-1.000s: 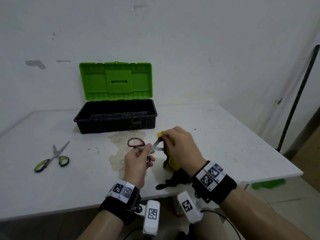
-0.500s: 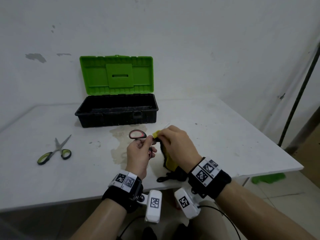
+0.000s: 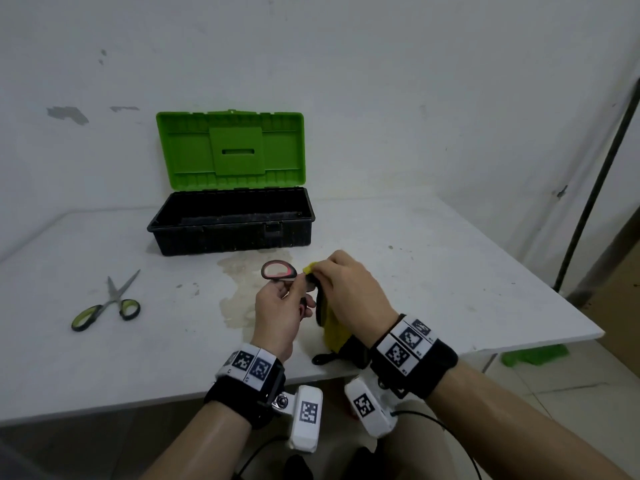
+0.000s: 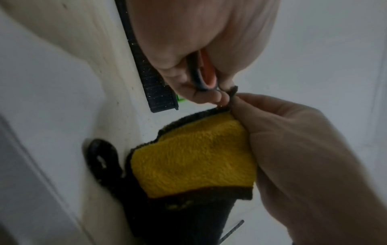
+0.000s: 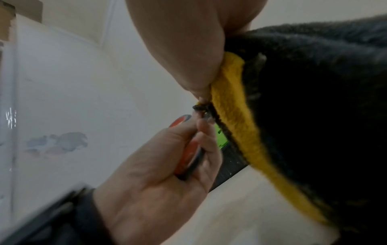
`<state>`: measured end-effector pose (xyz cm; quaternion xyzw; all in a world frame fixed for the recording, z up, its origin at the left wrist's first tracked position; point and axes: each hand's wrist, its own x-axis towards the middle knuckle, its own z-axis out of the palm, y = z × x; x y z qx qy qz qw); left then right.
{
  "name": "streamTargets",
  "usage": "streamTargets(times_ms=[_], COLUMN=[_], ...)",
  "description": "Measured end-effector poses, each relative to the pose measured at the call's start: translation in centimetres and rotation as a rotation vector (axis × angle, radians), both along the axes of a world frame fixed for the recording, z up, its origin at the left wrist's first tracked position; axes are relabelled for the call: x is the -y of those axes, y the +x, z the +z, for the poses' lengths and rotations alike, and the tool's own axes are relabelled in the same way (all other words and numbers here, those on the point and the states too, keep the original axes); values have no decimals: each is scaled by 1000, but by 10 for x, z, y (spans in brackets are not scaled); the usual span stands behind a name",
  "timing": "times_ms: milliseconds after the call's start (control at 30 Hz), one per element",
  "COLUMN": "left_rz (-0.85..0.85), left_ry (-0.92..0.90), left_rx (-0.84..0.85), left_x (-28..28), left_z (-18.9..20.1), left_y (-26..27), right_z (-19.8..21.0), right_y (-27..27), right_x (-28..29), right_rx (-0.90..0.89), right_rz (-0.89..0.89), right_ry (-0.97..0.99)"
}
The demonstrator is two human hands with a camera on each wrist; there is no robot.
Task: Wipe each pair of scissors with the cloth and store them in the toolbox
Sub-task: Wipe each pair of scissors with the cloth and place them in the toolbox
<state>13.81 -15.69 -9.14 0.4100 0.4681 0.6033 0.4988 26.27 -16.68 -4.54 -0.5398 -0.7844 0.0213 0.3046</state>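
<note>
My left hand (image 3: 280,306) grips the red-handled scissors (image 3: 278,270) by the handles, above the table's front middle. In the left wrist view the red and black handle (image 4: 202,74) shows between my fingers. My right hand (image 3: 349,289) pinches the yellow and black cloth (image 3: 330,323) around the blades, which are hidden inside the fold. The cloth (image 4: 194,157) hangs down from that pinch. A black scissor handle (image 3: 323,358) pokes out on the table under the cloth. Green-handled scissors (image 3: 107,304) lie at the left. The black toolbox (image 3: 232,225) stands with its green lid up.
A stain (image 3: 239,292) marks the white table (image 3: 450,289) in front of the toolbox. The table's front edge runs just under my wrists, its right corner (image 3: 601,332) near a dark pole (image 3: 595,174). Something green (image 3: 533,355) lies on the floor.
My right hand with the cloth has slid along the blades toward the handles, so the bare metal seen a second ago is now covered. The head view has shifted slightly.
</note>
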Motion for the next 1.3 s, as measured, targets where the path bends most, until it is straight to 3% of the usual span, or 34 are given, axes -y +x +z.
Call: streamTargets(times_ms=[233, 333, 533, 633, 767, 900, 1067, 1300], left_rz=[-9, -15, -46, -60, -137, -135, -172, -186], left_ry=[-53, -109, -178, -195, -223, -203, -183, -166], left_rx=[9, 114, 339, 298, 374, 306, 265, 241], left_x=[2, 0, 3, 5, 8, 4, 3, 3], left_z=[-4, -4, 3, 2, 4, 4, 3, -1], left_y=[-6, -6, -2, -1, -5, -7, 0, 3], right_z=[8, 9, -4, -6, -5, -3, -5, 0], right_y=[22, 17, -8, -10, -11, -7, -16, -14], right_x=[-24, -15, 0, -3, -4, -2, 7, 5], right_rx=[-138, -148, -7, 27, 103, 101, 104, 93], right_rz=[-171, -96, 38, 31, 8, -50, 52, -36], right_ry=[-19, 11, -79, -99, -122, -121, -80, -114])
